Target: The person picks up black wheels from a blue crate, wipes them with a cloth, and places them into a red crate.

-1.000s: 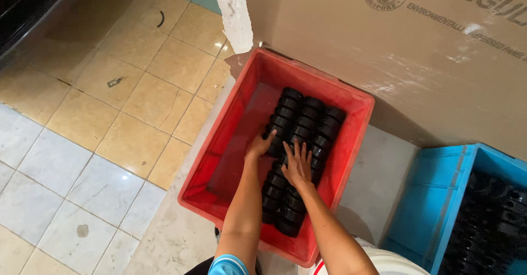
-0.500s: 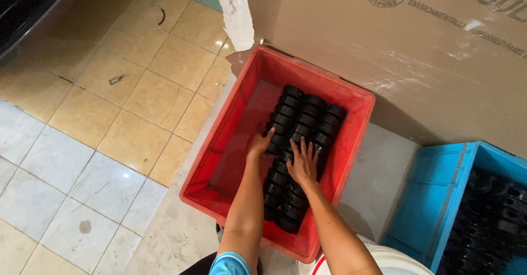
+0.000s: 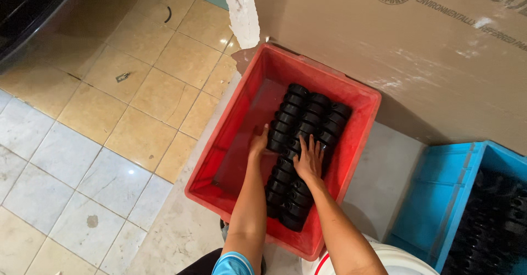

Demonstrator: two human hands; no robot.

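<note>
A red plastic crate stands on the floor and holds rows of black round parts stacked along its right side. My left hand presses against the left flank of the stack, fingers hidden behind a part. My right hand lies flat on top of the rows, fingers spread. Both arms reach down into the crate from the bottom of the view.
A large brown cardboard sheet leans behind the crate. A blue crate with more black parts stands at the right. A white bucket rim shows at the bottom. Tiled floor lies to the left.
My right hand has slid a little along the top of the stack and spread its fingers. The left hand stays against the stack's side.
</note>
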